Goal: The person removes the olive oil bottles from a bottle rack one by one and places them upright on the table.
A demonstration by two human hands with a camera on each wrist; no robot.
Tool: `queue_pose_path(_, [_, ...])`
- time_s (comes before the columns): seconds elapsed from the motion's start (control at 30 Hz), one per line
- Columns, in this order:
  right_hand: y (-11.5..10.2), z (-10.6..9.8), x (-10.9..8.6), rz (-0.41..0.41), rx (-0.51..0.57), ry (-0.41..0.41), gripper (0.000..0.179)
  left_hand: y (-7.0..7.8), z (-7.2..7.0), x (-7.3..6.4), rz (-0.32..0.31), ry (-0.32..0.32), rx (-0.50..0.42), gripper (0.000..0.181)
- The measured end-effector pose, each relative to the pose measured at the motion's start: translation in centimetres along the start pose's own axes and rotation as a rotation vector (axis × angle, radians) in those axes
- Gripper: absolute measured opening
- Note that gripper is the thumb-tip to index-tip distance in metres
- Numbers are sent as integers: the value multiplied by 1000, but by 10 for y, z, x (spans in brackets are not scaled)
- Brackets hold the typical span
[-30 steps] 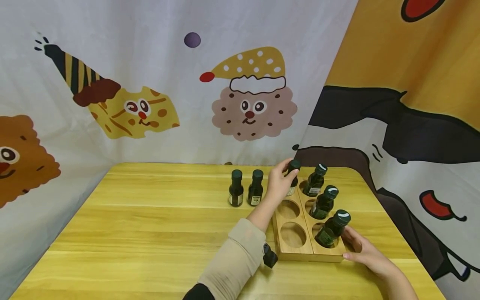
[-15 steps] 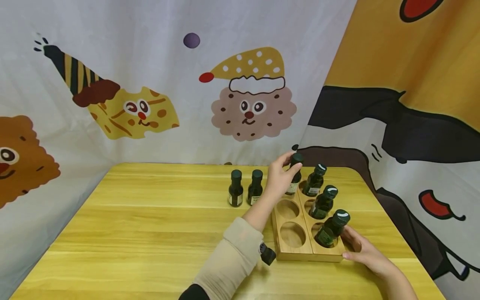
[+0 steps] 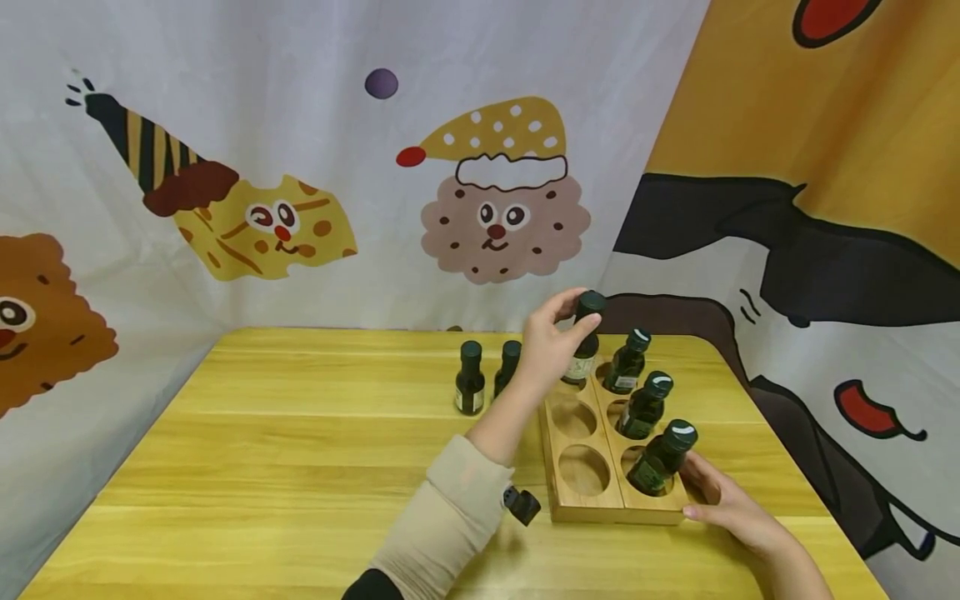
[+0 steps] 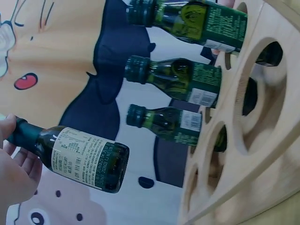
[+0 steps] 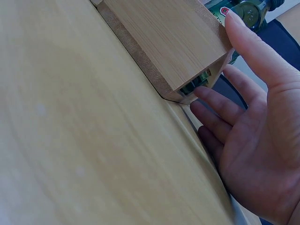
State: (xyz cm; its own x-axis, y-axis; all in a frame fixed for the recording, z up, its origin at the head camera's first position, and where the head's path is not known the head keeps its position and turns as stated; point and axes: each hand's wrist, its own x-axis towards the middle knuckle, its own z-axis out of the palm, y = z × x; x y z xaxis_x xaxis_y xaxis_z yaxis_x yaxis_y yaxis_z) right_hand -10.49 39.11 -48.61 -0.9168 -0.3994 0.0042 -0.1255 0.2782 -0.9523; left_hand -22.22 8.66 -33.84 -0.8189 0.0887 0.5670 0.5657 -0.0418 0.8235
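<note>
Lifting the bottle: the left hand (image 3: 549, 346) pinched the dark green glass bottle with a cream label (image 4: 77, 157) by its capped neck, thumb set against the fingers.
Bottle position: over the back left part of the pale wooden rack with round holes (image 3: 592, 516), near upright in the head view; the left wrist view showed its base apart from the wood.
Change in the last second: the cap and label rose, and the left forearm shifted leftward — the rack held its place.
Meaning of the change: judged from the rise, the bottle was no longer borne by the rack, so the pinch at the neck carried its full weight.
Rack corner: the right hand (image 3: 738, 504) held the front right corner, thumb at the front, fingers along the right side; how firmly it pressed could not be told.
Right row: three green glass bottles with dark green caps (image 3: 642, 406) stood in the holes, one to each.
Tabletop: two small dark bottles with dark caps (image 3: 470, 387) stood left of the rack on the yellow wood-grain table (image 3: 262, 467); the nearer to the rack was partly hidden by the left arm.
Left cuff: a beige sleeve (image 3: 442, 521) with a small black device (image 3: 522, 505) at the wrist.
Backdrop: pale cloth (image 3: 300, 108) printed with cartoon food.
</note>
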Motion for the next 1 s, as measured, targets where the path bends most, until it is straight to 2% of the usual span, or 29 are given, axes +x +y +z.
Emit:
queue_pose_path(0.13, [1,-1,0,-13,8,-6,76,8,-6,0,9,13,11,35])
queue_pose_path(0.43, [1,-1,0,-25,24,-25,75,30,-25,2,-22,45,-6,37])
queue_pose_path(0.8, [0,0,1,-7,3,-10,73,41,-58,4,57,98,0,34])
queue_pose_path(1.0, [-1,0,0,5,-3,-4,75,46,-78,3,67,134,6,33])
